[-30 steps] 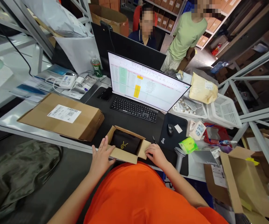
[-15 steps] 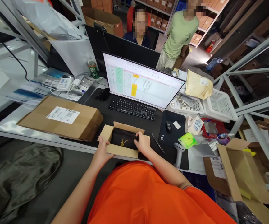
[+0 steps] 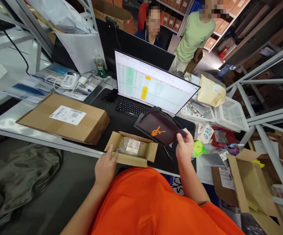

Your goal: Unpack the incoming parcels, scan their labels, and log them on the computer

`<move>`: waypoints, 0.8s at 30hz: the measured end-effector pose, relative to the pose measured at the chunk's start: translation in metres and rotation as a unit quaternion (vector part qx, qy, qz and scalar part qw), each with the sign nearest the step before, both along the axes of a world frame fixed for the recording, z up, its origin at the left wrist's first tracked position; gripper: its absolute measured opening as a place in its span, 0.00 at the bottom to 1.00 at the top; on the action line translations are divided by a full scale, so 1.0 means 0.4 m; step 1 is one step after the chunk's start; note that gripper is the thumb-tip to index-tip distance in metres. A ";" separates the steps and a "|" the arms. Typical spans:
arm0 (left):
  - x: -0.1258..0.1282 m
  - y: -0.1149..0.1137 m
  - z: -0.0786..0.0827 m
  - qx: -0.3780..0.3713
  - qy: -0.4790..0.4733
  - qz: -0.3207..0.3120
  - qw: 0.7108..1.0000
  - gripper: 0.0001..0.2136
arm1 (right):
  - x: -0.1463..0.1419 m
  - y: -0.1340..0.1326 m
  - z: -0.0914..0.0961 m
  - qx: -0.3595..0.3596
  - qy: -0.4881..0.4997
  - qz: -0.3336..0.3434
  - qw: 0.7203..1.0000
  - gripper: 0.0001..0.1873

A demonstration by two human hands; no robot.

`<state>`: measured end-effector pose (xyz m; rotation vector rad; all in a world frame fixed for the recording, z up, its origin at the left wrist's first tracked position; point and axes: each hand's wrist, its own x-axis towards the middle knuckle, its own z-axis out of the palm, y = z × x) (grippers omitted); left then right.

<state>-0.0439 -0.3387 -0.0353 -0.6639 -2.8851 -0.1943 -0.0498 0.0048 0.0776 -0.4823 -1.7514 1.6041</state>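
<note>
My right hand (image 3: 185, 145) grips the lower right end of a dark pouch (image 3: 163, 125) with an orange-gold monogram. The pouch is tilted in the air, in front of the monitor and over part of the keyboard. Below and left of it stands a small open cardboard box (image 3: 129, 159) with its end flaps folded out. Inside the box lies a clear bubble-wrapped item (image 3: 129, 146) with a shiny golden face; its kind is unclear. My left hand (image 3: 105, 166) holds the box at its front left corner, fingers over the edge.
A larger labelled carton (image 3: 65, 119) lies at the left. Behind are a keyboard (image 3: 131, 107) and a monitor (image 3: 153, 85). White baskets (image 3: 232, 112), a red basket (image 3: 216, 140) and an open carton (image 3: 251, 182) crowd the right. Two people (image 3: 197, 36) are beyond the desk.
My right hand has lifted the pouch out of the small box and moved it up and right, uncovering the bubble-wrapped item. My left hand stays at the box's left end, its grip shifted.
</note>
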 end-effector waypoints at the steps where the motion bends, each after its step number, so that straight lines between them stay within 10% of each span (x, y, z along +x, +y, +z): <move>1: 0.005 -0.001 -0.001 0.002 0.003 0.002 1.000 0.16 | 0.003 0.021 0.004 -0.010 0.012 -0.029 0.999 0.21; 9: 0.030 -0.007 0.021 -0.008 -0.016 0.012 1.000 0.17 | 0.025 0.139 -0.144 0.033 -0.122 -0.070 0.989 0.25; 16: 0.030 -0.015 0.023 0.000 -0.029 -0.012 1.000 0.17 | 0.052 0.105 -0.326 0.125 -0.379 0.021 0.917 0.22; 21: 0.035 -0.017 0.002 0.037 -0.034 -0.017 0.999 0.18 | 0.065 0.062 -0.222 0.250 -0.302 0.030 0.920 0.16; 24: 0.035 -0.017 -0.016 0.058 -0.019 -0.035 0.998 0.18 | 0.029 -0.020 -0.121 0.302 -0.185 0.198 0.914 0.11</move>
